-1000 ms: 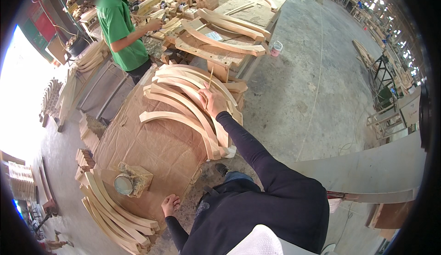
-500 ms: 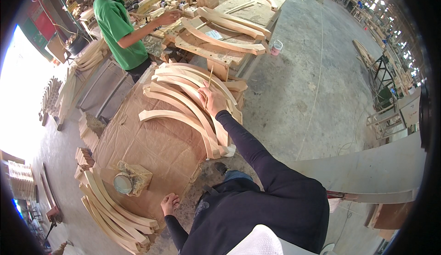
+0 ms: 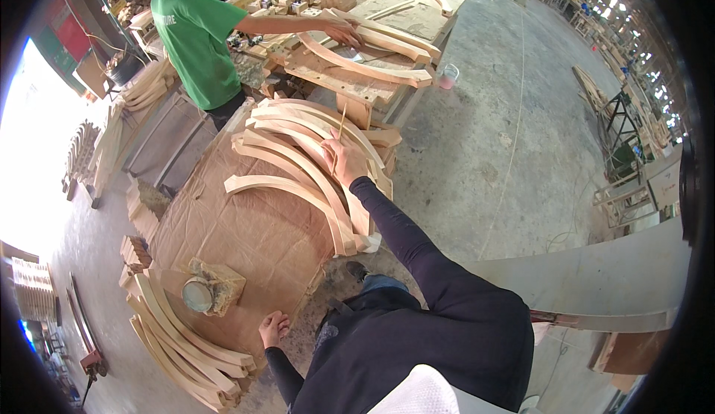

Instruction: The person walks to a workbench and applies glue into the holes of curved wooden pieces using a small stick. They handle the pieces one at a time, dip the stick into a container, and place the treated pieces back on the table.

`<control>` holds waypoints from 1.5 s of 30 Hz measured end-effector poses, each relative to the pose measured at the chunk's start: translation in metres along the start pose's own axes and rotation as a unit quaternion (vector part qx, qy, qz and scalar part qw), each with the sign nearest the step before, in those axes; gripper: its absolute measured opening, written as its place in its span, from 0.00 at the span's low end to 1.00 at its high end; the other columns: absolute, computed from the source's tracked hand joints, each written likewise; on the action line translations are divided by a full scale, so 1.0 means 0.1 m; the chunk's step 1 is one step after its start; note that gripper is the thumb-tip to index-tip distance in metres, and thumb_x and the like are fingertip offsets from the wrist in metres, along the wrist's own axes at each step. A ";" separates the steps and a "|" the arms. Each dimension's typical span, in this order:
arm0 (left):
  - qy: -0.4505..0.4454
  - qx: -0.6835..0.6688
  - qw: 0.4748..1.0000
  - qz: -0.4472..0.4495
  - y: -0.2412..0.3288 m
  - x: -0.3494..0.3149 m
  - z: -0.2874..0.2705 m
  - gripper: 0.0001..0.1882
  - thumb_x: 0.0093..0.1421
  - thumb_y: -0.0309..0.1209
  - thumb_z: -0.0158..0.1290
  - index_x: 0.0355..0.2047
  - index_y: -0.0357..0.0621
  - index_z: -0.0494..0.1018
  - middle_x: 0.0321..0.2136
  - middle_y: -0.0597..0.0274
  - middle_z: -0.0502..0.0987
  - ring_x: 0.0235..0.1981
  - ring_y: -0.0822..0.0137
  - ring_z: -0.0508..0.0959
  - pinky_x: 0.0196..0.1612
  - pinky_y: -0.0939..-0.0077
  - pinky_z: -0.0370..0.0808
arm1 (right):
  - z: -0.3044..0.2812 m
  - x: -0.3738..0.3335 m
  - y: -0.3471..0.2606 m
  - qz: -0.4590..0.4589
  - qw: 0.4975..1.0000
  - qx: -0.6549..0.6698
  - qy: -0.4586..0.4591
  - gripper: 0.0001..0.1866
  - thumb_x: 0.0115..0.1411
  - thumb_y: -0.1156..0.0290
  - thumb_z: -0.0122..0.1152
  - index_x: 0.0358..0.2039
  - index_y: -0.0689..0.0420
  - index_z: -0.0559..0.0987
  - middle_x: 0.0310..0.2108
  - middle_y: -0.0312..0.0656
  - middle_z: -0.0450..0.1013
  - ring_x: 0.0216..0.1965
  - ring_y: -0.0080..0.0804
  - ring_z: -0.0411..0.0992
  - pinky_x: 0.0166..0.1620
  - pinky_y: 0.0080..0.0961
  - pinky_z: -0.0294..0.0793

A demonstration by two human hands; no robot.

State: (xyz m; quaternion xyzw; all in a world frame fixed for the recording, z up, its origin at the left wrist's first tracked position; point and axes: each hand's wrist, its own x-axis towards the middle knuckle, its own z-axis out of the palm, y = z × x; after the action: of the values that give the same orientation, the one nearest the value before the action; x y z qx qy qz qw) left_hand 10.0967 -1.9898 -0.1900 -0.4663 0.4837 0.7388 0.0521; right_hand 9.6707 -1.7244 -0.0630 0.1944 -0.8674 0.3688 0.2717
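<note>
My right hand (image 3: 345, 159) is closed around a thin, light-coloured stick (image 3: 342, 124), its upper end pointing away from me; what its lower end is like I cannot make out. That hand rests over a pile of curved wooden pieces (image 3: 287, 152) at the far side of a paper-covered table (image 3: 231, 224). Near the table's front edge hangs my left hand (image 3: 275, 329), its fingers loosely curled with nothing visible in them. To its left lies a second stack of curved wooden pieces (image 3: 182, 347). Beyond it, a round tin (image 3: 198, 295) is set against a rough, stained block (image 3: 225, 289).
A co-worker in a green shirt (image 3: 195, 41) stands at the far left, reaching over a workbench (image 3: 335, 78) with curved pieces on it. A cup of pink liquid (image 3: 448, 77) stands beside that bench. A bar clamp (image 3: 86, 332) lies at the left.
The co-worker's arm has stretched to the right, and a hand now reaches the curved pieces on the workbench. My hands have barely moved.
</note>
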 end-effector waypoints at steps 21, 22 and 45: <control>0.001 0.004 1.000 -0.003 0.00 0.03 0.00 0.12 0.59 0.31 0.59 0.39 0.37 0.74 0.30 0.55 0.81 0.22 0.72 0.80 0.17 0.85 0.72 | -0.04 0.00 0.03 -0.003 1.000 -0.012 -0.014 0.09 0.57 0.69 0.58 0.38 0.54 0.77 0.54 0.52 0.70 0.46 0.48 0.74 0.47 0.35 0.75; 0.003 0.001 1.000 -0.004 -0.02 0.04 -0.01 0.12 0.59 0.31 0.59 0.39 0.37 0.74 0.30 0.55 0.81 0.23 0.72 0.80 0.17 0.85 0.72 | -0.04 0.00 0.02 -0.007 1.000 -0.008 -0.006 0.08 0.56 0.70 0.59 0.37 0.54 0.77 0.54 0.52 0.71 0.46 0.48 0.74 0.47 0.35 0.75; 0.038 0.026 0.999 -0.013 0.07 -0.08 0.10 0.14 0.59 0.32 0.59 0.41 0.35 0.76 0.30 0.56 0.81 0.23 0.74 0.80 0.20 0.85 0.74 | 0.09 -0.01 0.11 -0.004 0.999 0.001 -0.046 0.09 0.57 0.70 0.59 0.39 0.53 0.79 0.55 0.52 0.70 0.52 0.48 0.71 0.51 0.35 0.72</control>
State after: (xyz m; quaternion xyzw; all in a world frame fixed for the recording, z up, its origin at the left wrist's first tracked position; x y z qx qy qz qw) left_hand 10.0908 -1.9828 -0.1780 -0.4988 0.4981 0.7071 0.0556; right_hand 9.6624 -1.7239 -0.0748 0.2147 -0.8779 0.3592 0.2328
